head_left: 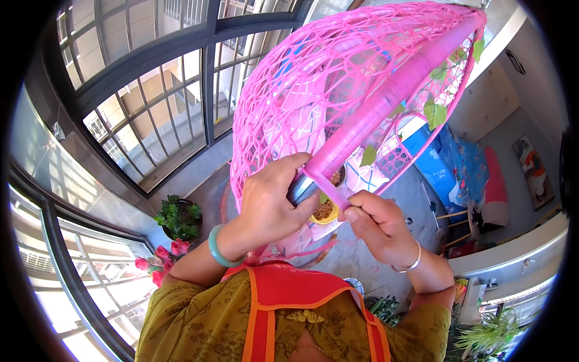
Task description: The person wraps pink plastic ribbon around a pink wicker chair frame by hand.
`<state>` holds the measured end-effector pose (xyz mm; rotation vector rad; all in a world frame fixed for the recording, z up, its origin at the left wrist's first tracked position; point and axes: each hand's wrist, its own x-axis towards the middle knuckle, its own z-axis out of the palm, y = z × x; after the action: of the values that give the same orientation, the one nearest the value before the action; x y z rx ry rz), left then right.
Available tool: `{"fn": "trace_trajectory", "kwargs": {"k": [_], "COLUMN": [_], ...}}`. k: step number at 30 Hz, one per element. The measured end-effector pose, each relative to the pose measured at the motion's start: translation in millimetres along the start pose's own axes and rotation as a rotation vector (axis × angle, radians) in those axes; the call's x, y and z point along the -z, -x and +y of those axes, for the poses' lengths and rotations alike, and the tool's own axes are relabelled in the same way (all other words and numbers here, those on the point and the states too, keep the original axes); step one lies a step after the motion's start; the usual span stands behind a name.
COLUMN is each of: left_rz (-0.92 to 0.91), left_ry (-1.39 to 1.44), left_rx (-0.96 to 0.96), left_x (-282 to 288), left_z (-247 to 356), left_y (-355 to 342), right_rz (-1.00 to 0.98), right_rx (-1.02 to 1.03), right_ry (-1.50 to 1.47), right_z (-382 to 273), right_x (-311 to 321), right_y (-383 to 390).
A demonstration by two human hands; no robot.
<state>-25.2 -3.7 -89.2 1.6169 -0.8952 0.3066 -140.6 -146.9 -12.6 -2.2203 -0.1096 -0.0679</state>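
A pink woven net chair frame [313, 84] fills the upper middle, with a thick bar [386, 96] wrapped in pink tape running down from the top right. My left hand [271, 202] is shut around the bar's lower end, where bare grey metal [300, 188] shows. My right hand [377, 220] pinches the loose end of the pink tape strip [330, 192] just below the bar. A green bangle [217, 247] sits on my left wrist and a silver one [410, 265] on my right. Green artificial leaves [434, 111] cling to the frame's rim.
A potted green plant [178, 217] and pink roses [160, 259] stand at the lower left by large barred windows [151, 108]. A yellow bowl [325, 211] lies below the frame. Blue fabric [458, 163] and more plants [488, 332] lie to the right.
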Motion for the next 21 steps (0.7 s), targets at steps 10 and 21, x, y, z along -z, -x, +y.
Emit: {"fn": "trace_trajectory", "kwargs": {"k": [10, 21], "left_rz": [0.017, 0.116], "left_ry": [-0.034, 0.169], "left_rx": [-0.03, 0.042], "left_x": [0, -11], "left_z": [3, -7], "left_y": [-3, 5], "right_rz": [0.024, -0.007], "right_rx": [0.426, 0.587], "right_ry": [0.035, -0.099], "right_z": [63, 91], "right_x": [5, 1], "right_y": [-35, -72]}}
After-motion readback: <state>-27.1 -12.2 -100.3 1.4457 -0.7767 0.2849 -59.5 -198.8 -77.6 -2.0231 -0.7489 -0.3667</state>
